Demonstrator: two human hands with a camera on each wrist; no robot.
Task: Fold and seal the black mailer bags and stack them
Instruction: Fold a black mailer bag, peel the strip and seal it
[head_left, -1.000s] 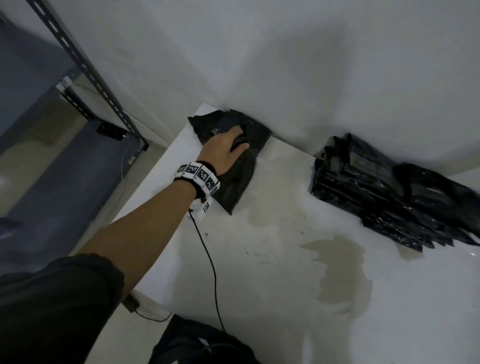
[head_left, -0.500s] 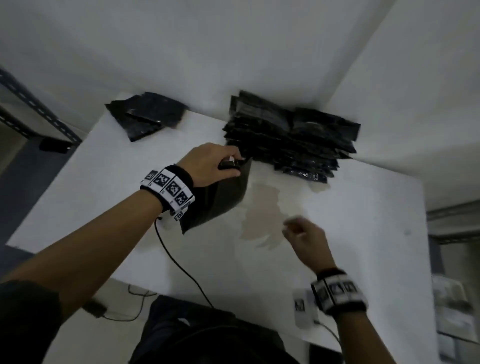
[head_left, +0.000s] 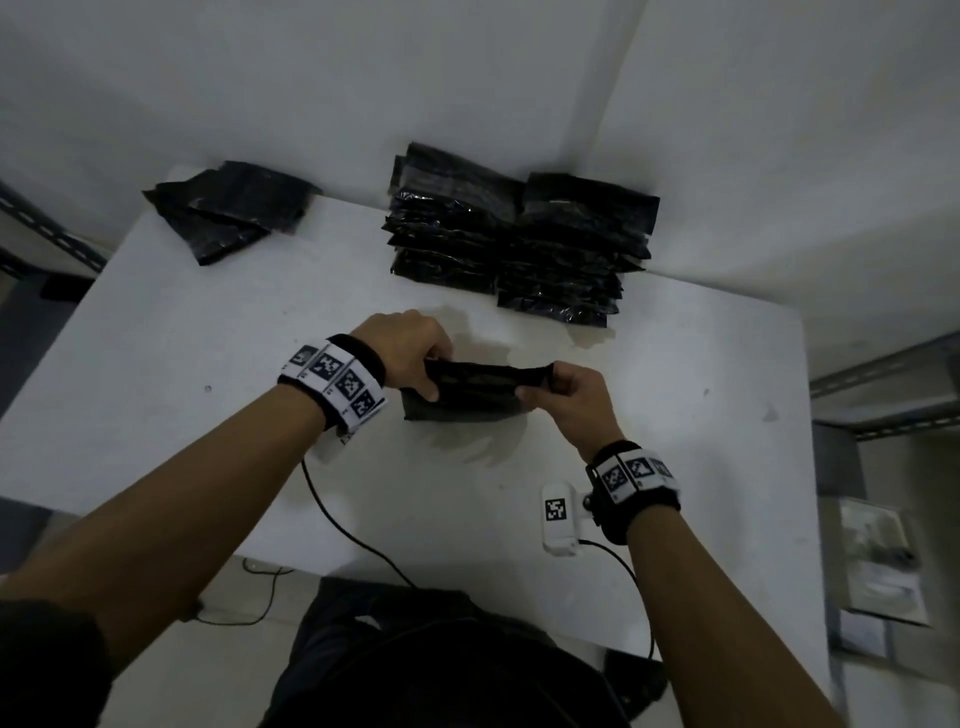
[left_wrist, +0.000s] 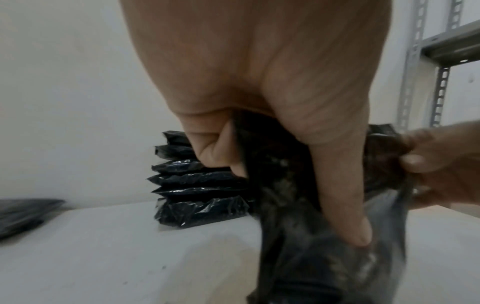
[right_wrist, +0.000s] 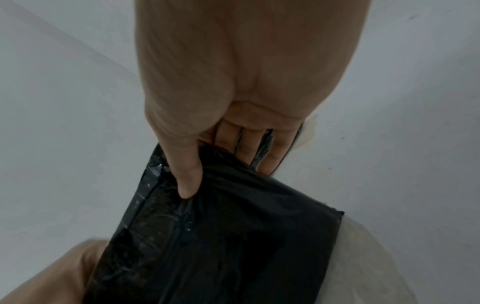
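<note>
My left hand (head_left: 410, 348) and right hand (head_left: 574, 397) each pinched an end of the thin black plastic mailer bag (head_left: 467, 400), held over the white desk (head_left: 156, 364), near the far stack of black bags (head_left: 509, 249).

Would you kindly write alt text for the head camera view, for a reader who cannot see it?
Both hands, left hand and right hand, grip the top edge of a black mailer bag above a white table. A tall stack of black bags stands against the wall, a smaller pile at the far left corner.
</note>
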